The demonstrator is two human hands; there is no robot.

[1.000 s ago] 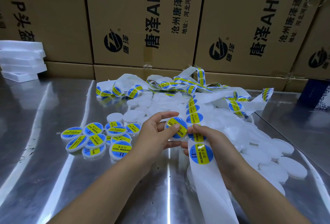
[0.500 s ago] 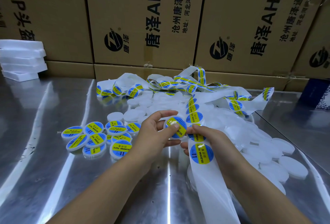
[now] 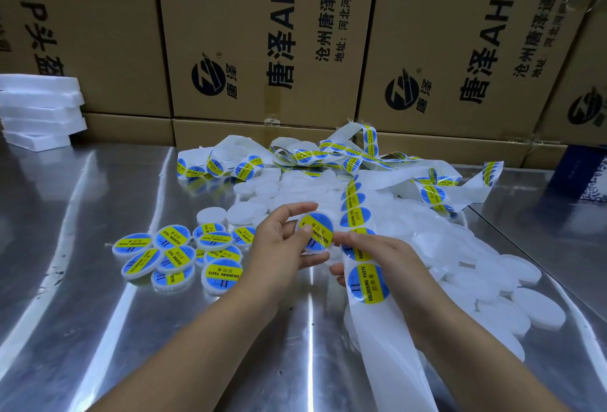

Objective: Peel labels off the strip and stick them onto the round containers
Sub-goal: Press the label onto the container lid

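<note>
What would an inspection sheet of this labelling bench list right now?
Surface: reflective metal table.
Job's things: label strip trailing from back to front; labelled containers grouped left; plain white containers heaped right.
Clutter: stacked white foam slabs far left; dark blue box far right.
Hands: left hand grips one labelled container; right hand pinches the strip, fingers at that container's edge.
Cables: nothing seen.
Surroundings: printed cardboard cartons behind.
</note>
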